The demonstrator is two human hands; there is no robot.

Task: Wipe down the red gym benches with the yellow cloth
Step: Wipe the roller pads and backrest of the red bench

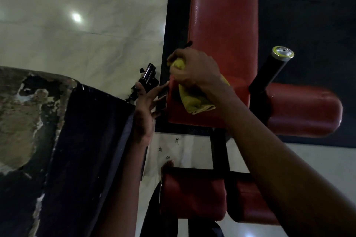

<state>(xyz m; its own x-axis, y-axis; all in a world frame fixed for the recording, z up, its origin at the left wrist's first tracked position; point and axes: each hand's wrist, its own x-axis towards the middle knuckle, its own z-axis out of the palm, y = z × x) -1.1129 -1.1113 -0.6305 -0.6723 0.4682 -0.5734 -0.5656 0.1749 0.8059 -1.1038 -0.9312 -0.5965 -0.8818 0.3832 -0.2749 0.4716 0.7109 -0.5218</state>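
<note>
- Now the right hand [194, 67] is clenched round the bunched yellow cloth [192, 100]. It presses the cloth on the near end of the red bench [223, 15], by the pad's 9 o'clock edge, near the middle of the view.
- The left hand [143, 109] holds nothing. Its fingers are spread and straight, with the tips touching the bench's side at 9 o'clock of the cloth.
- Progress looks partial: faint wet glints run along the pad toward 12 o'clock, so that stretch may be done, though the dim light leaves it unsure.
- Likely left are the roller pad [304, 109] at 3 o'clock and the lower rollers [192, 194] at 6 o'clock.
- The bench's long axis runs from 12 to 6 o'clock, and the cloth trails toward 5 o'clock.
</note>
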